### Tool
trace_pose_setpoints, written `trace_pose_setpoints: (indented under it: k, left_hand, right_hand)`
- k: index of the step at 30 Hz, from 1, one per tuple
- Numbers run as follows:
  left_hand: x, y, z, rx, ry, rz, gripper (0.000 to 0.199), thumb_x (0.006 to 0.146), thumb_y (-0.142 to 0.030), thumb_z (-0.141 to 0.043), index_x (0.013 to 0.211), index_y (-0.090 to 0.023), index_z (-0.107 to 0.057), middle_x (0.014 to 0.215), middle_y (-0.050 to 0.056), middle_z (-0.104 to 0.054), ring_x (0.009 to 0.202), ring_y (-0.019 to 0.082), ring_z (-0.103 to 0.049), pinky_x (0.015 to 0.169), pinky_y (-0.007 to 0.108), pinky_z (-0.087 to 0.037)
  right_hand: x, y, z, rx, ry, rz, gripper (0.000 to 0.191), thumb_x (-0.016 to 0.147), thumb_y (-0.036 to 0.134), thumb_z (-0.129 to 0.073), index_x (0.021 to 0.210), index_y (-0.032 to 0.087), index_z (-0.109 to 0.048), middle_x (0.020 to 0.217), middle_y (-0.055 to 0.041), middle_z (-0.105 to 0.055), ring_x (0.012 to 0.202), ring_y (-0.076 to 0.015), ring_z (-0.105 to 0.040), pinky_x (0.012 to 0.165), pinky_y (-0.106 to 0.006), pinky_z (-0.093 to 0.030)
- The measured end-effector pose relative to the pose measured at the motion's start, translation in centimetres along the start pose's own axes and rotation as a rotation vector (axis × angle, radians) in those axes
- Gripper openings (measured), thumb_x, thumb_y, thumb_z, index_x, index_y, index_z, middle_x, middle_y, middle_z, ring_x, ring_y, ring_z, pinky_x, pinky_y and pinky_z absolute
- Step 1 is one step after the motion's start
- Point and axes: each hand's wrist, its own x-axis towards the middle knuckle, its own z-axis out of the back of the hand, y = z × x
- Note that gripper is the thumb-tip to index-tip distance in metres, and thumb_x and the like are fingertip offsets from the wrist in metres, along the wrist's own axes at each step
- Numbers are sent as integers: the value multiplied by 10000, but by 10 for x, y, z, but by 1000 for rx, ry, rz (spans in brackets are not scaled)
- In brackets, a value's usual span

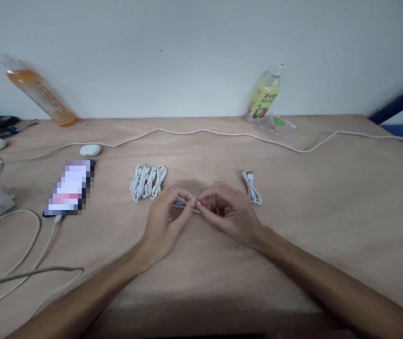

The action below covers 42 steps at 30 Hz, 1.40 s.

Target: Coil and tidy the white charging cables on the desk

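My left hand (168,214) and my right hand (227,209) meet over the middle of the table. Between the thumb and fingers of my left hand is a white cable bundle (182,203), mostly covered by the fingers. The fingertips of my right hand pinch at the right end of the same bundle; whether a tie is there I cannot tell. Just beyond my left hand lie several coiled white cables (148,182) side by side. To the right of my right hand rests a single coiled USB cable (251,187), its plug pointing away from me.
Small white pieces (201,148) lie beyond my hands. A long white cord (222,133) crosses the table. On the left are a phone (69,188), plugged in, and a white case (90,150). An orange drink bottle (42,96) and a yellow-green bottle (264,96) lean against the wall.
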Motion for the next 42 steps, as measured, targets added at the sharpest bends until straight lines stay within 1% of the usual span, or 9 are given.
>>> trace_pose_setpoints:
  k: [3,6,11,18,24,29,35,40,42]
  left_hand:
    - [0,-2,-1,8,-23,-6,142,1024,-241,-664,889,-236,-709,861,13,-743,847,211,-673,808,350,-522]
    - [-1,-3,0,5,-29,-3,136,1029,-249,-666,904,-240,-720,879,16,-758,857,212,-687,817,359,-540]
    - [0,-4,-1,-4,-35,-17,96,1030,-257,-688,962,-245,-755,935,26,-791,892,220,-713,854,380,-561]
    - [-1,0,-3,-18,-59,-43,69,1014,-216,-734,988,-250,-788,961,13,-823,927,216,-728,927,396,-564]
    - [-1,3,-3,8,-69,-45,78,1020,-224,-724,979,-248,-786,953,18,-823,929,226,-733,913,407,-571]
    - [-1,4,-4,38,-88,-70,82,1007,-220,-720,945,-252,-762,905,3,-800,877,220,-710,886,404,-576]
    - [-2,6,-3,57,-85,-72,81,996,-195,-726,943,-248,-758,906,-8,-800,861,207,-699,1046,454,-532]
    - [-2,5,-3,62,-94,-86,97,999,-177,-714,935,-244,-741,885,-9,-771,859,204,-680,873,378,-550]
    - [-2,4,-4,69,-97,-94,104,1001,-170,-707,935,-245,-736,878,-11,-763,853,203,-676,852,370,-545]
  right_hand:
    - [0,0,1,-175,-40,172,106,1029,160,-674,970,217,-742,796,-3,-667,595,-107,-553,498,-236,-437]
    - [-1,0,1,-251,-87,251,121,1042,143,-666,978,214,-740,789,-8,-683,589,-112,-566,488,-240,-445]
    - [-3,0,-1,-329,-153,271,114,1041,152,-676,984,227,-740,782,-7,-691,585,-121,-580,491,-248,-474]
    - [-4,-2,0,-347,-174,341,149,1017,99,-694,1029,234,-754,825,-23,-746,624,-137,-624,530,-262,-519]
    - [-5,-4,1,-412,-141,377,152,1033,124,-681,1051,238,-780,896,-46,-790,675,-152,-684,595,-279,-569]
    - [-9,-4,-1,-549,-162,409,171,1066,144,-655,1154,242,-764,958,-56,-809,754,-162,-743,664,-292,-610]
    - [-9,-3,2,-676,-118,531,217,1070,95,-631,1234,211,-713,987,-74,-800,840,-184,-756,702,-302,-603]
    - [-6,1,2,-770,-85,554,208,1093,98,-578,1221,208,-699,978,-80,-798,851,-211,-746,663,-332,-564]
    - [-5,3,2,-806,-81,551,202,1099,96,-561,1193,205,-702,959,-79,-794,833,-214,-735,661,-339,-553]
